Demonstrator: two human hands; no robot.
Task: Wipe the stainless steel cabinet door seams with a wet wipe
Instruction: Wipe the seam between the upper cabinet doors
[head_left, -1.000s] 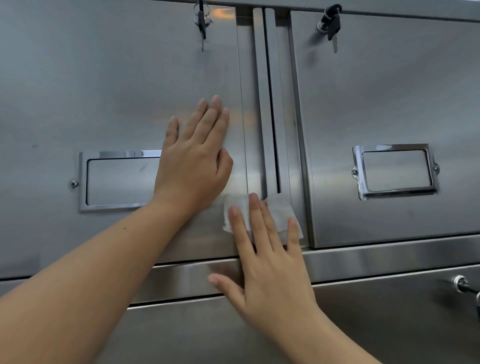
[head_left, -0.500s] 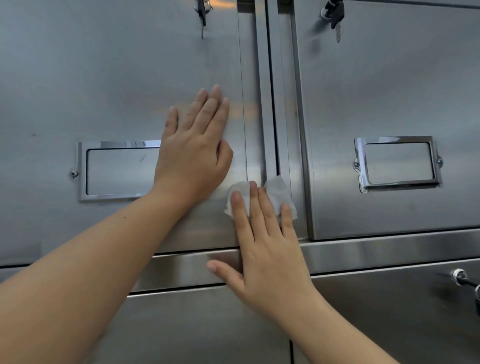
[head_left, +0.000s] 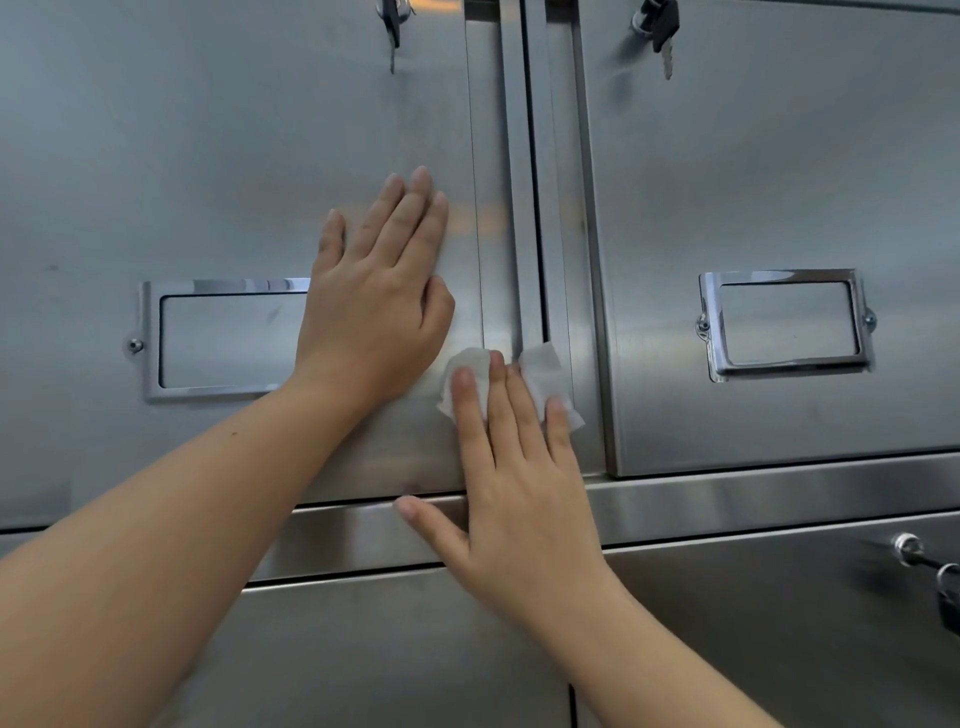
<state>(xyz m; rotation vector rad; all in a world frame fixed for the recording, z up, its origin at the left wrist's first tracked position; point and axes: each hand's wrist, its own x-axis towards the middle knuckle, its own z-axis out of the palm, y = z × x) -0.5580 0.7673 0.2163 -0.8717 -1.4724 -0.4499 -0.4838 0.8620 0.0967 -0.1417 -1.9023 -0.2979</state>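
Two stainless steel cabinet doors fill the view, the left door and the right door, with a vertical seam between them. A white wet wipe lies over the lower part of that seam. My right hand presses the wipe flat against the metal with straight fingers, thumb spread out to the left over the horizontal rail. My left hand rests flat on the left door, just left of the seam, fingers straight and pointing up.
Each door carries a chrome label frame, one on the left and one on the right. Keys hang from locks at the top left and top right. A horizontal rail runs below the doors, with another lock at lower right.
My right hand has slid the wipe upward along the seam from near the doors' lower edge, and the wipe has bunched a little. My left hand has stayed flat on the left door.
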